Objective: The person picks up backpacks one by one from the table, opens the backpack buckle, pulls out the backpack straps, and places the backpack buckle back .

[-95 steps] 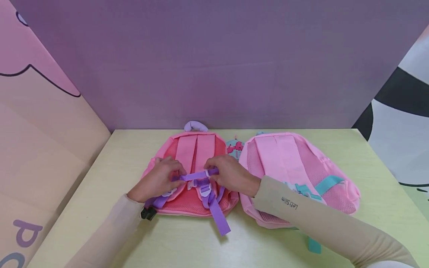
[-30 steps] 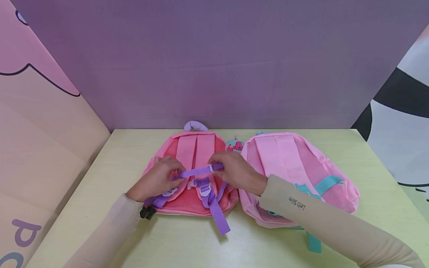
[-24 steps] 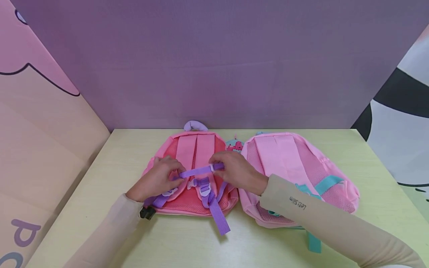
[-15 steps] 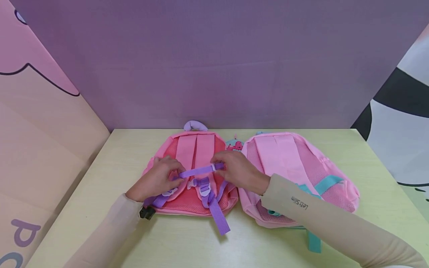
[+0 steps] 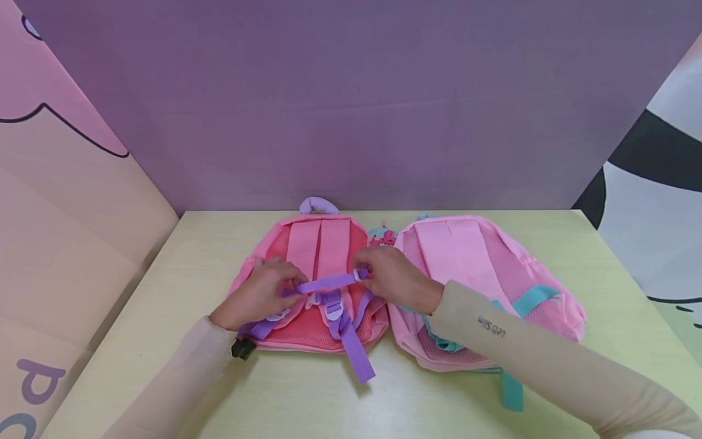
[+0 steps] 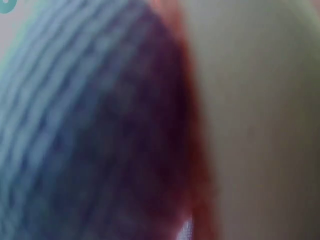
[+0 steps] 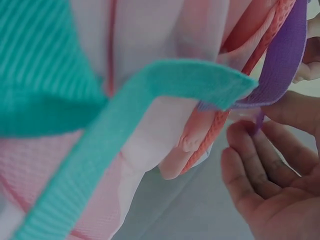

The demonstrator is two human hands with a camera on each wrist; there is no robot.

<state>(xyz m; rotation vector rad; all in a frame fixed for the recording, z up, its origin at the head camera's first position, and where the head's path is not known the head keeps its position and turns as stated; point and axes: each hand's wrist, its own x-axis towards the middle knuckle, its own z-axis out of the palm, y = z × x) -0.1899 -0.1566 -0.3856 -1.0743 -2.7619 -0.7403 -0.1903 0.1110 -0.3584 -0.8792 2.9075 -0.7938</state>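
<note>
A coral-pink backpack (image 5: 334, 244) lies with its shoulder-strap side up on the table. Across it runs a purple chest strap (image 5: 331, 282), raised between both hands. My left hand (image 5: 260, 292) pinches the strap's left part between thumb and fingers. At its other end my right hand (image 5: 397, 277) pinches it beside a small white slider (image 5: 359, 275). Below hangs a white buckle (image 5: 333, 310) with a loose purple webbing tail (image 5: 356, 356). In the right wrist view a purple strap (image 7: 287, 50) reaches the right fingertips. Ribbed webbing (image 6: 90, 100), blurred and close, fills much of the left wrist view.
A light pink backpack (image 5: 455, 250) with teal straps (image 5: 534, 300) lies to the right, under the right forearm. A teal round tag (image 5: 381, 235) sits between the bags. The black device (image 5: 243, 348) is at the left wrist. A purple panel (image 5: 378, 122) stands behind the table (image 5: 153, 329).
Since the oldest frame, my right hand and the white slider have shifted right and slightly away, lengthening the strap span between the hands. My left hand has stayed nearly in place.
</note>
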